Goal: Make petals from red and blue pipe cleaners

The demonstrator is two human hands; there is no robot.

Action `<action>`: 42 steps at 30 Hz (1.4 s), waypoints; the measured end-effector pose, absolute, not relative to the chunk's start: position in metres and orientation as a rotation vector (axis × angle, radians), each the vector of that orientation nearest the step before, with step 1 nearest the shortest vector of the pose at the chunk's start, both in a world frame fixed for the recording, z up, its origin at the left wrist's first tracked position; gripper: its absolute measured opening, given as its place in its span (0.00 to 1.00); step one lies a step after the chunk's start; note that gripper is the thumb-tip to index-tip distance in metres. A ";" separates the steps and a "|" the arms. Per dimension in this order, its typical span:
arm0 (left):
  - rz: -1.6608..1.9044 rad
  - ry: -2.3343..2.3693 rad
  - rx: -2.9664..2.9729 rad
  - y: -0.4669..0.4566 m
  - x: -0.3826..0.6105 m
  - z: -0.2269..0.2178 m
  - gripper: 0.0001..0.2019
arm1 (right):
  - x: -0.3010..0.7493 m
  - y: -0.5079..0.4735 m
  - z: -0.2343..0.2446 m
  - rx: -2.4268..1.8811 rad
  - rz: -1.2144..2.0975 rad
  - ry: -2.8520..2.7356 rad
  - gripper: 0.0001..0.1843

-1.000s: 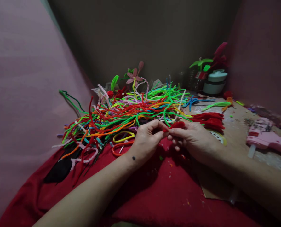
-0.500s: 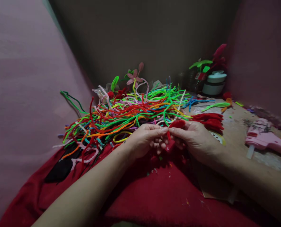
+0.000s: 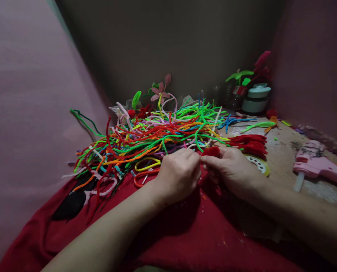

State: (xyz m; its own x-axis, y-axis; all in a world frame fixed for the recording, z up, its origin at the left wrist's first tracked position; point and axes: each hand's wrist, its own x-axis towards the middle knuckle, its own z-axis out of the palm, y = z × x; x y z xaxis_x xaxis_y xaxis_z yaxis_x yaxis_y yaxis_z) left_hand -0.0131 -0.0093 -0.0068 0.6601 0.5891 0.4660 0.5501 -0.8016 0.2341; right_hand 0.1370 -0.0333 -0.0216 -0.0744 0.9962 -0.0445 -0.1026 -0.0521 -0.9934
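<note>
My left hand [image 3: 179,174] and my right hand [image 3: 232,168] meet over a red cloth [image 3: 191,234], fingers pinched together on a red pipe cleaner piece [image 3: 211,151]. The left hand is turned knuckles-up and hides most of that piece. Just behind the hands lies a big heap of pipe cleaners [image 3: 154,138] in green, orange, red, yellow and pink. Finished red pieces [image 3: 249,144] lie to the right of the heap.
A pink glue gun [image 3: 317,164] rests on the table at the right, a tape roll [image 3: 258,163] by my right hand. Pipe-cleaner flowers [image 3: 159,90] and a lidded jar [image 3: 257,99] stand at the back. Scissors with orange and yellow handles [image 3: 144,172] lie left of my left hand.
My left hand has rolled over, from fingers showing to knuckles-up, twisting the red piece against my right hand's pinch. The right hand has stayed in place.
</note>
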 end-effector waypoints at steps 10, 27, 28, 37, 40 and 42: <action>1.062 0.951 2.661 0.003 -0.017 -0.009 0.07 | 0.146 -0.018 -0.019 -0.950 1.676 -0.804 0.08; 0.418 0.599 1.162 0.016 -0.026 -0.004 0.19 | 0.142 -0.034 -0.011 -1.048 0.930 -1.559 0.06; 0.402 0.596 1.177 0.016 -0.027 -0.003 0.18 | 0.143 -0.034 -0.012 -1.060 0.888 -1.584 0.06; 0.694 1.001 2.571 -0.004 -0.017 -0.005 0.12 | 0.143 -0.030 -0.018 -1.201 0.851 -1.534 0.08; 0.744 1.029 3.106 -0.009 -0.016 -0.010 0.13 | 0.142 -0.028 -0.021 -1.138 1.129 -1.338 0.11; 0.739 0.998 3.016 -0.009 -0.015 -0.008 0.13 | 0.142 -0.028 -0.021 -1.105 1.226 -1.242 0.11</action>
